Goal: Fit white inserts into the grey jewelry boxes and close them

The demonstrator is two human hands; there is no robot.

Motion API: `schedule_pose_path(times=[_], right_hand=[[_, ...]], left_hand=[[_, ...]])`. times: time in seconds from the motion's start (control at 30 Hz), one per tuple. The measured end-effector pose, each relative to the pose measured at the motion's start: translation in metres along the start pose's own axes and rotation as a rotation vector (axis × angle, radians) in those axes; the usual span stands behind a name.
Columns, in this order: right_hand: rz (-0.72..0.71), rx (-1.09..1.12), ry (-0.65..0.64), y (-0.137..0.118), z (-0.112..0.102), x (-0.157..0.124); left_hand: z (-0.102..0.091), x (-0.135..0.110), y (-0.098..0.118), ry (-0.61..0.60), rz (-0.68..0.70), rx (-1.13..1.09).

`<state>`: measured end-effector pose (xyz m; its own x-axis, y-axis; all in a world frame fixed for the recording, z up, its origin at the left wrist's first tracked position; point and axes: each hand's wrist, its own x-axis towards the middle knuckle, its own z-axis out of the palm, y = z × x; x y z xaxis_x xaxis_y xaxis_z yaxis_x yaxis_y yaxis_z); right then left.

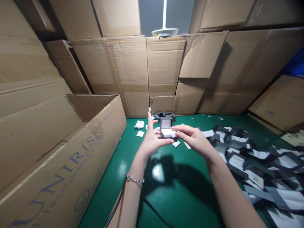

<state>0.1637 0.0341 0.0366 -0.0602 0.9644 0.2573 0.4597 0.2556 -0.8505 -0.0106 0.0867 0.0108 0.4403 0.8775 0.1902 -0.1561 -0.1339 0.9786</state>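
A small dark grey jewelry box (166, 123) with a white lining is held above the green table, its lid raised and small print inside the lid. My left hand (152, 139) supports it from the left, thumb along the front and index finger pointing up. Something small and whitish shows at that index fingertip. At the box's right side, my right hand (190, 134) pinches the edge by the white insert (167, 132). Whether a smaller item sits between the right fingertips is too fine to tell.
Many open grey boxes (237, 160) lie heaped on the right. Dark box pieces (163, 115) and white paper scraps (140, 124) are behind my hands. A large open carton (95, 148) stands at left; stacked cardboard boxes (163, 66) wall the back. A black cable (156, 212) crosses the front.
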Motion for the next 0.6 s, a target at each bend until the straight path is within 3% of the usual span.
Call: schedule_pose_path(times=[0.23,0.47,0.6], right_hand=[[-0.012,-0.042,0.03,0.008,0.005,0.003],[0.075,0.026,0.14,0.011,0.017,0.005],[-0.01,-0.005,0.168,0.01,0.023,0.007]], left_hand=[[-0.004,-0.002,-0.005,0.008,0.055,0.162],[-0.001,0.001,-0.013,0.039,0.091,0.191],[-0.003,0.004,-0.013,0.056,0.042,0.109]])
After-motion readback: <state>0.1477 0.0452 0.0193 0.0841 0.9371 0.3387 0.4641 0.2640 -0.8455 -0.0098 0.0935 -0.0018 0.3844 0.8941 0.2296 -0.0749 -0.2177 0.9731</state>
